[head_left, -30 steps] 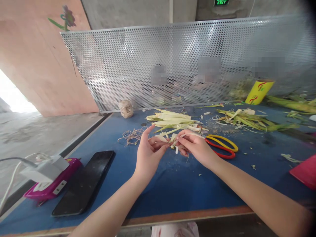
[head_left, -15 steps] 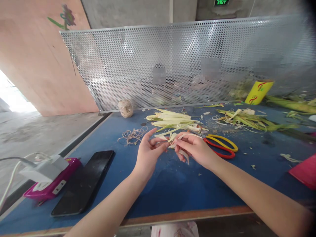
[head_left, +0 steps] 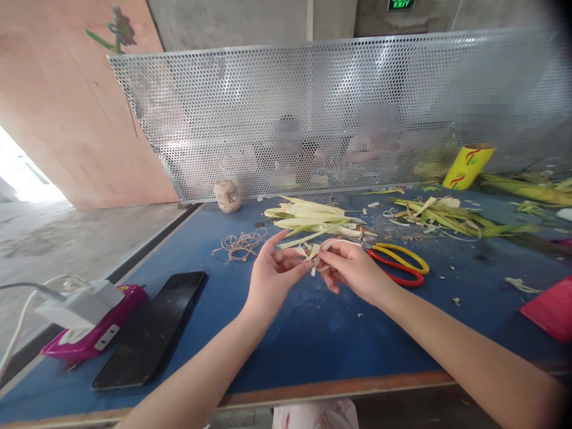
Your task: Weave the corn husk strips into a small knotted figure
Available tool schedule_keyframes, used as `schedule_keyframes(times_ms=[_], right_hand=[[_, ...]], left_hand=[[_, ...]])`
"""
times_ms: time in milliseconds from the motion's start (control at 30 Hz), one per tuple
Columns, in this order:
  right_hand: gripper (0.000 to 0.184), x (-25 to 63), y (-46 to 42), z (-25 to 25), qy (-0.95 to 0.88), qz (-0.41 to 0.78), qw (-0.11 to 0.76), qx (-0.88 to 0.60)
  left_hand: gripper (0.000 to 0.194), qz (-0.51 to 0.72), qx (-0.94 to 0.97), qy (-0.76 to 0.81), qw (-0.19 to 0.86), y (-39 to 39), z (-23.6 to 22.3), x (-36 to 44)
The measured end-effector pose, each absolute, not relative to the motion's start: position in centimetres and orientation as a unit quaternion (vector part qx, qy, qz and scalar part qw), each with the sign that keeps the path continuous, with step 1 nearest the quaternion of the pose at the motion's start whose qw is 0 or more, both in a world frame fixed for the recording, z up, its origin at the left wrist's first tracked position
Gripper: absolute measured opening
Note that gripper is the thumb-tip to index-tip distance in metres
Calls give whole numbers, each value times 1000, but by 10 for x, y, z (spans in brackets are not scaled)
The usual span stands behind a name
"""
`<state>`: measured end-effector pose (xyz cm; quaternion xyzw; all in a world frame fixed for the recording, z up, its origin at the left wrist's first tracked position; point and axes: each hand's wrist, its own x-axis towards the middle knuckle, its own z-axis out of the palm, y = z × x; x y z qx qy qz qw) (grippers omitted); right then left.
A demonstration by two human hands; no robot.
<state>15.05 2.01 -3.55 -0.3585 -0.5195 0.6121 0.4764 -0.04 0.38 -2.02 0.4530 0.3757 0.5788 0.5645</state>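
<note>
Pale corn husk strips [head_left: 311, 251] are pinched between my two hands above the blue table. My left hand [head_left: 277, 269] grips them between thumb and fingers, its index finger stretched forward. From the other side, my right hand [head_left: 346, 262] pinches the husk, with a thin strip running back over its fingers. Just beyond lies a pile of pale green corn husks [head_left: 313, 214]. Scissors with one red and one yellow handle [head_left: 404, 257] rest right of my right hand, blades mostly hidden behind it. A loose tangle of thin twine [head_left: 241, 245] lies left of my left hand.
A black phone [head_left: 152, 330] and a magenta power strip [head_left: 96, 330] with a white charger lie at the left. More husks [head_left: 456, 217], a yellow tube [head_left: 469, 167] and a pink object [head_left: 550, 307] are on the right. A perforated metal screen [head_left: 286, 119] stands behind; blurred people show through it.
The strip end that hung below my right hand no longer shows there. My fingertips have shifted slightly, and the held husk has turned a little. The surrounding things stay in place.
</note>
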Motion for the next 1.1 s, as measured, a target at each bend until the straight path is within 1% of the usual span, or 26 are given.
schedule_keyframes(times_ms=[100,200,267,300,367,433,500,667,733,800,933,1100], right_hand=[[31,151,19,-35,-503,637,432,-394],[27,152,16,-34,-560,645,327,-404],[23,153,13,-33,-650,570,272,-424],[22,154,11,-32,-701,497,265,-438],[19,156,9,-30,-790,309,284,-447],[18,159,7,-28,-832,179,309,-425],[18,162,7,-26,-845,126,333,-399],[12,165,12,-25,-841,36,424,-334],[9,165,14,-25,-845,26,434,-311],[10,165,14,-25,-847,45,428,-311],[10,163,13,-26,-834,105,395,-370],[10,161,14,-28,-810,148,411,-392]], left_hand=[[70,599,458,387,531,8,-21,-3],[69,612,460,398,505,11,-23,-6],[70,611,466,401,499,12,-24,-7],[71,609,469,404,496,12,-23,-7],[74,606,476,410,488,11,-22,-7],[76,603,482,417,479,10,-20,-7],[74,598,488,420,477,8,-19,-6],[69,575,508,405,498,6,-21,-2],[69,560,525,392,506,5,-23,-1],[72,546,541,377,517,4,-24,-1],[79,516,555,366,540,0,-23,0],[79,498,554,364,560,-2,-20,0]])
